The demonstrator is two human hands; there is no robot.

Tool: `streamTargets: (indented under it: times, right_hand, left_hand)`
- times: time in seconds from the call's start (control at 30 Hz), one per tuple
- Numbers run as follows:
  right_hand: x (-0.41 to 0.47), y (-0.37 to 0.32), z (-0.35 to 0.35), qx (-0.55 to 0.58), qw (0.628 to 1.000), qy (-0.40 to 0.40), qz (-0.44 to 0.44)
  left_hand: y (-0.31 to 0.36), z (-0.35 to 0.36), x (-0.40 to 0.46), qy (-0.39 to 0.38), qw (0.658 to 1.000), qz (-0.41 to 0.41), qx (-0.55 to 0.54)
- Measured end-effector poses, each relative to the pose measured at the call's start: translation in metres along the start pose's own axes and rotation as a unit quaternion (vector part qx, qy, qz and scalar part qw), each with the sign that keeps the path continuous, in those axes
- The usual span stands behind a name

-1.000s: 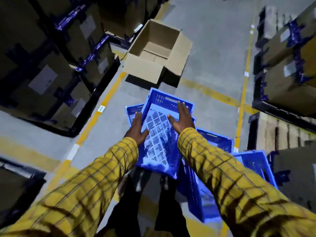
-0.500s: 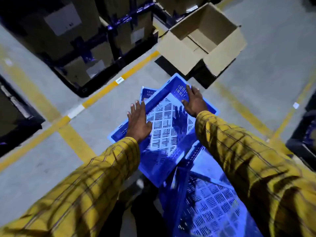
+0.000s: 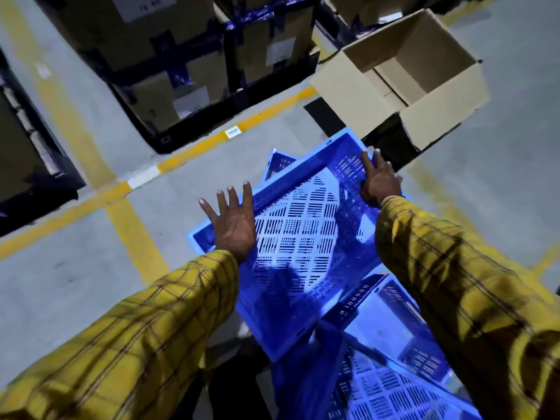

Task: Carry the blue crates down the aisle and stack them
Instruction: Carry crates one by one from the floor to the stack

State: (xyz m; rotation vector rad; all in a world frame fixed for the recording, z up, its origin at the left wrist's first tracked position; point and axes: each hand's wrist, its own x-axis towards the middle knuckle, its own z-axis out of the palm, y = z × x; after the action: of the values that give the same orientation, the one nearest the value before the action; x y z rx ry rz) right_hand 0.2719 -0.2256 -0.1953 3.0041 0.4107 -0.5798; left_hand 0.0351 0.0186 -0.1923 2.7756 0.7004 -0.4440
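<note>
An open cardboard box (image 3: 403, 77) is seen on the grey floor (image 3: 91, 277), which is crossed by yellow lines (image 3: 136, 237); taped cartons (image 3: 169, 56) are stacked on dark pallets (image 3: 188, 131) beyond

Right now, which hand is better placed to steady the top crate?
Right. The right hand already rests on the top crate's far wall; the left hand is spread open at its near-left rim.
</note>
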Motion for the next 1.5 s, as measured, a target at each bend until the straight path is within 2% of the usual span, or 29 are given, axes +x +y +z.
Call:
streamTargets:
  times: [0.1, 0.23, 0.3, 0.53, 0.63, 0.77, 0.9, 1.1, 1.17, 1.4, 1.5]
  right_hand:
    - [0.005, 0.008, 0.003, -0.016, 1.0, 0.009, -0.005]
    - [0.007, 0.023, 0.01, -0.048, 0.996, 0.068, -0.023]
    - [0.003, 0.027, 0.013, -0.036, 0.998, 0.057, -0.02]
    - [-0.032, 0.03, 0.022, 0.038, 0.997, 0.03, 0.066]
    - [-0.048, 0.029, 0.02, 0.047, 0.994, 0.024, 0.095]
    - [-0.053, 0.026, 0.019, 0.053, 0.992, 0.015, 0.112]
    - [-0.053, 0.022, 0.014, 0.067, 0.99, -0.009, 0.125]
    - [-0.056, 0.009, 0.017, 0.109, 0.982, -0.021, 0.151]
    - [-0.059, 0.006, 0.02, 0.121, 0.98, -0.027, 0.156]
    - [-0.078, 0.015, 0.031, 0.144, 0.971, -0.001, 0.189]
    - [-0.085, 0.027, 0.051, 0.165, 0.969, 0.003, 0.185]
  left_hand:
    - [-0.009, 0.002, 0.014, 0.012, 1.0, 0.017, 0.018]
    - [-0.022, 0.003, 0.026, 0.029, 0.998, 0.049, 0.02]
    - [-0.027, -0.004, 0.035, 0.041, 0.997, 0.064, 0.031]
    - [-0.022, -0.027, 0.102, 0.087, 0.986, 0.121, 0.077]
    - [-0.02, -0.023, 0.114, 0.07, 0.982, 0.146, 0.093]
    - [-0.024, -0.014, 0.103, 0.039, 0.987, 0.132, 0.088]
    - [-0.037, -0.013, 0.075, 0.044, 0.991, 0.11, 0.068]
    - [-0.056, -0.003, 0.044, 0.049, 0.998, -0.037, -0.017]
    - [-0.058, -0.002, 0.048, 0.035, 0.997, -0.057, -0.04]
    - [-0.076, -0.027, 0.108, 0.044, 0.994, 0.03, -0.094]
    - [-0.076, -0.028, 0.12, 0.06, 0.988, 0.035, -0.136]
